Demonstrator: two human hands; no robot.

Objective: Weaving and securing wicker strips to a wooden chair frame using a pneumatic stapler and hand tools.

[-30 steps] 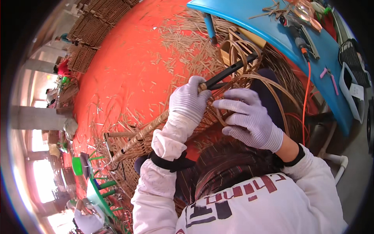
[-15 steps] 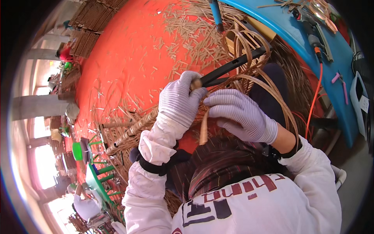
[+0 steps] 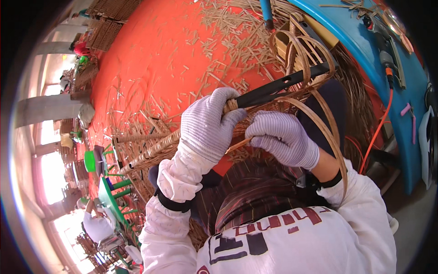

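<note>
Two gloved hands crowd the wicker basket (image 3: 150, 153) rim, so we've little room. Our left hand (image 3: 207, 123) grip is closed on the black tool (image 3: 278, 86), wrist bent. Just right of it, our right hand (image 3: 283, 137) pinches a cane strip (image 3: 237, 145).

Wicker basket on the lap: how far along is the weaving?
Done: the wicker basket has a closed woven wall. In hand: the left hand grips a black tool at the rim, and the right hand pinches a cane strand. Left: loose cane loops stand unwoven beyond the hands.
</note>
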